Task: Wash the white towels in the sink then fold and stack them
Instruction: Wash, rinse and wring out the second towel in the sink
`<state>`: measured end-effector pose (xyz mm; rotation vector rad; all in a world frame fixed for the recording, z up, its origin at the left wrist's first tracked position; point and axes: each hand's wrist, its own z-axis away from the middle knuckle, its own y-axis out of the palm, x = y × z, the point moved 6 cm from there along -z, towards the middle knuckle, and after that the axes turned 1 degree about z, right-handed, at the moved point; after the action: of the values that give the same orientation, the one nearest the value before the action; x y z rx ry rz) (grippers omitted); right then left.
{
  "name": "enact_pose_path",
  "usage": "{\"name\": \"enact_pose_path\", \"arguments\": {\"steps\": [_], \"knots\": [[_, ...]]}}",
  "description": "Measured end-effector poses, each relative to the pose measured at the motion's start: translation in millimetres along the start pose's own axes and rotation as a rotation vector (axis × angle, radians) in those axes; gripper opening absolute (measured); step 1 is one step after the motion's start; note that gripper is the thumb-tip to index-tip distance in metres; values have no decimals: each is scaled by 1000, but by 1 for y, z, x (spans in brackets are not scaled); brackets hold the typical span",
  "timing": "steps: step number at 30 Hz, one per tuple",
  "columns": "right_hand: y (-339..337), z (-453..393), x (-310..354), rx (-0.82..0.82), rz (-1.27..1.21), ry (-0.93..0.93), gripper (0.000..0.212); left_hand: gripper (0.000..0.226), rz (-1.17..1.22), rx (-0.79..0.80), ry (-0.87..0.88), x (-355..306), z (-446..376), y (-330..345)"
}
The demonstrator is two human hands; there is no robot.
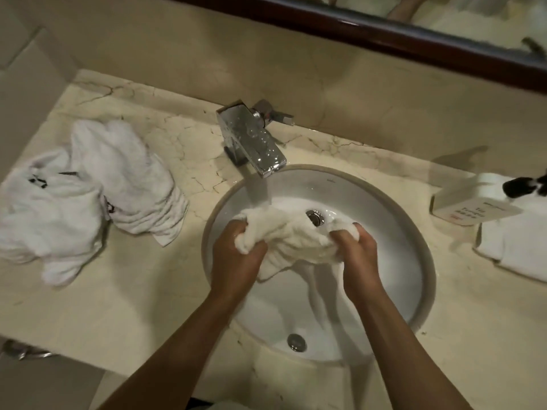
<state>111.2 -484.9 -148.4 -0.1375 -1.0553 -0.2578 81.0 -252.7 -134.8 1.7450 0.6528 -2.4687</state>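
Hands: both of ours reach forward from the bottom edge, bare forearms angling inward over the sink (420, 241), and meet on one wet towel (291, 232).
Left hand: our left hand (236, 255) sits at the towel's left end, knuckles up, fingers curled tight into the cloth so a wad bulges out between thumb and fingers.
Right hand: our right hand (359, 253) clamps the towel's right end, fingers folded down over a bunched fistful; the fingertips are buried in the fabric and we cannot see them.
Towel in hand: white, crumpled and stretched between our two fists, held above the basin just in front of the drain (315, 217), with a loose flap hanging below our left hand.
Water: a stream (257, 190) runs from the chrome faucet (251, 140) and lands at the towel's far left edge, beside our left knuckles.
Sink: round white bowl set into a pale marble counter (148, 291); an overflow hole (296, 342) shows on its near wall between our forearms.
Unwashed pile: rumpled white towels (88, 196) lie heaped on the counter to our left, well apart from the basin.
Right side: folded white cloth (515, 244) rests near the counter's right edge, with a small printed card box (470, 207) beside it.
Back: a dark-framed mirror (384, 34) runs along the wall above the faucet.
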Motion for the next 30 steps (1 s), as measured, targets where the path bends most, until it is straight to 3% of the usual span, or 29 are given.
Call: {"name": "enact_pose_path", "arguments": {"steps": [1, 3, 4, 5, 10, 13, 16, 19, 21, 23, 24, 26, 30], "knots": [[3, 0, 7, 26, -155, 61, 37, 26, 192, 61, -112, 7, -3, 4], [19, 3, 10, 145, -464, 267, 38, 67, 857, 247, -486, 14, -3, 21], [28, 7, 9, 194, -559, 380, 39, 75, 1126, 351, -644, 10, 2, 31], [35, 10, 5, 232, -615, 466, 43, 73, 1241, 422, -726, 10, 4, 35], [55, 31, -35, 385, -591, 780, 59, 52, 1064, 653, -1039, 32, 14, 52], [51, 35, -62, 317, -535, 874, 71, 38, 1021, 612, -1200, 66, 17, 59], [49, 33, -65, 240, -401, 830, 79, 49, 937, 522, -1198, 79, 14, 56], [48, 21, -31, 138, -130, 504, 35, 74, 995, 553, -1153, 66, 2, 57], [63, 22, 3, 88, -5, 261, 20, 66, 1029, 544, -1000, 40, -17, 63], [87, 25, 21, 140, 126, 91, 13, 54, 776, 442, -808, 19, -38, 65], [100, 24, 23, 177, 212, 52, 12, 49, 474, 300, -682, 9, -50, 56], [119, 10, 14, 192, 300, 78, 11, 36, 66, 68, -428, -4, -70, 42], [130, -40, 5, 58, 281, 220, 13, 32, 2, -3, -241, -23, -62, 41]]}}
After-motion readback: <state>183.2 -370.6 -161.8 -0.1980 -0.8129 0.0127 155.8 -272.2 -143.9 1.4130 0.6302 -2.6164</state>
